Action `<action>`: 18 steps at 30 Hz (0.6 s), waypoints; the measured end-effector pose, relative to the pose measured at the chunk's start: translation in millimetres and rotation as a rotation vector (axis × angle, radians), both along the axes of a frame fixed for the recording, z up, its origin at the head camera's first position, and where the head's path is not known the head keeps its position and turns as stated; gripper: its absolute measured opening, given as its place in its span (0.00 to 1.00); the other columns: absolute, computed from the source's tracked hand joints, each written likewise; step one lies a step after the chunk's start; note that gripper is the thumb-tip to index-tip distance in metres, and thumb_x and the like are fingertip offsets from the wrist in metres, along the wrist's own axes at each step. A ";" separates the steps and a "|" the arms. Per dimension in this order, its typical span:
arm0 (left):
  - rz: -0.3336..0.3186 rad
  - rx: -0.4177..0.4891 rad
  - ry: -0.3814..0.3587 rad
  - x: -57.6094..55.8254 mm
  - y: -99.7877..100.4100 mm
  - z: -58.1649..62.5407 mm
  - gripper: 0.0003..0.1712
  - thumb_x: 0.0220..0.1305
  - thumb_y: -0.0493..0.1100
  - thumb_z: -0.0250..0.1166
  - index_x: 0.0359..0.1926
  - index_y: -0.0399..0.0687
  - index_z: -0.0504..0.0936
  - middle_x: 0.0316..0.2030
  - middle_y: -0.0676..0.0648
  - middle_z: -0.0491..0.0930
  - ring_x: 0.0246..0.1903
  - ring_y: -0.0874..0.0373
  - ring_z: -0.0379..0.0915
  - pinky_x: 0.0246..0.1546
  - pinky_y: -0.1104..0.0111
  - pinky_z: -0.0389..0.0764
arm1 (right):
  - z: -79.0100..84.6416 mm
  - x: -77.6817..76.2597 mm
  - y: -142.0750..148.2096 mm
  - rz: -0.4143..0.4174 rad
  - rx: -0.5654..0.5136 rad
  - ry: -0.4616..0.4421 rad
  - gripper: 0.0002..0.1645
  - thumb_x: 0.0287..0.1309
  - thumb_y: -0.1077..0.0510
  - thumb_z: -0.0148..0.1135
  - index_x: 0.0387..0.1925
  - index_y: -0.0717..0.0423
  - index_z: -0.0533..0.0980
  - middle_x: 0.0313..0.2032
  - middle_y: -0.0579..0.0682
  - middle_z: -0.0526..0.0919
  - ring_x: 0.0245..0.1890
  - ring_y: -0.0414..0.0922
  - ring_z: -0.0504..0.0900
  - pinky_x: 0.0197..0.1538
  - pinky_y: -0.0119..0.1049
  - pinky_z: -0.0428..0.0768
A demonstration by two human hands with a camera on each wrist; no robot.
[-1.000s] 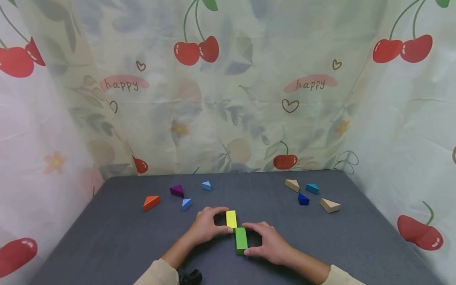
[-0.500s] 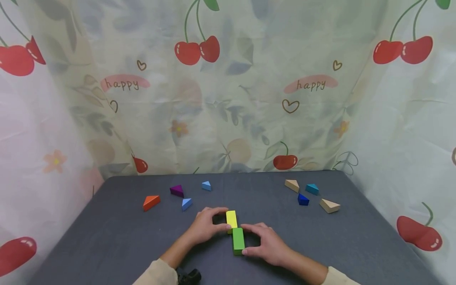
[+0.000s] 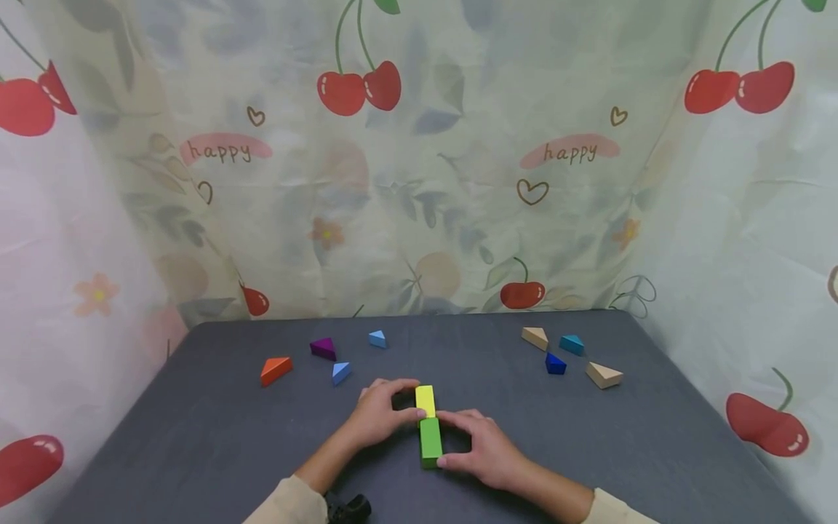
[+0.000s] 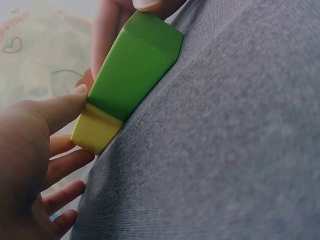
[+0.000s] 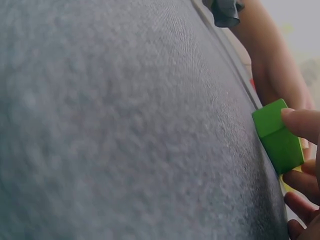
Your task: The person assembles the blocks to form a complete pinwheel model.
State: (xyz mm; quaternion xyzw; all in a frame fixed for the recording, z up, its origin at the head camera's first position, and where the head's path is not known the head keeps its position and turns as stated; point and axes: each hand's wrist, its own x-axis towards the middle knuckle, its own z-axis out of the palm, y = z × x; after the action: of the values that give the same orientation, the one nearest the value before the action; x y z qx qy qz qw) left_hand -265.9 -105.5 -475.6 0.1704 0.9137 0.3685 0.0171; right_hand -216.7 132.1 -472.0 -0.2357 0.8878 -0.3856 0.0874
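A yellow block [image 3: 425, 400] and a green block [image 3: 431, 439] lie end to end on the dark table, yellow at the far end. My left hand [image 3: 378, 415] holds the yellow block from the left, thumb near the joint and forefinger at its far end. From the right, my right hand [image 3: 486, 450] grips the green block lengthwise, its thumb at the near end and forefinger at the far end. In the left wrist view the end of the green block [image 4: 135, 70] meets the yellow block [image 4: 97, 129], their sides roughly in line.
Towards the back left are an orange triangular block [image 3: 276, 370], a purple one [image 3: 324, 348] and two light blue ones. At the back right sit two wooden triangles, a teal triangle [image 3: 572, 344] and a dark blue one [image 3: 555, 364]. Patterned curtains [image 3: 419, 160] surround the table.
My right hand has slid the green block left, from offset to the right of the yellow block to nearly in line behind its near end. My left hand and the yellow block stay put.
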 end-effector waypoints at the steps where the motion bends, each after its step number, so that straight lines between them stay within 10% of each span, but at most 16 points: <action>1: 0.004 -0.002 0.002 0.2 0.4 0.0 0.34 0.55 0.66 0.68 0.60 0.58 0.79 0.54 0.51 0.77 0.48 0.52 0.65 0.47 0.52 0.66 | 0.3 0.4 -0.5 -0.001 -0.005 -0.003 0.42 0.52 0.37 0.70 0.65 0.47 0.72 0.57 0.48 0.76 0.56 0.50 0.72 0.55 0.57 0.70; 18: 0.046 0.000 0.002 1.7 6.9 3.4 0.32 0.55 0.61 0.71 0.58 0.54 0.80 0.52 0.51 0.79 0.51 0.50 0.67 0.52 0.49 0.62 | 3.6 9.1 -7.7 0.024 -0.034 -0.022 0.41 0.58 0.42 0.67 0.68 0.56 0.67 0.63 0.52 0.73 0.63 0.53 0.69 0.61 0.56 0.66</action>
State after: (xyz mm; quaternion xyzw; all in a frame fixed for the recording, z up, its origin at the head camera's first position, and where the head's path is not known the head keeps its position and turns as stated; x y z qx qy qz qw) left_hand -264.2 -98.6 -472.2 0.1495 0.9175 0.3685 0.0077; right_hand -207.6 124.4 -468.4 -0.2437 0.8771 -0.4022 0.0976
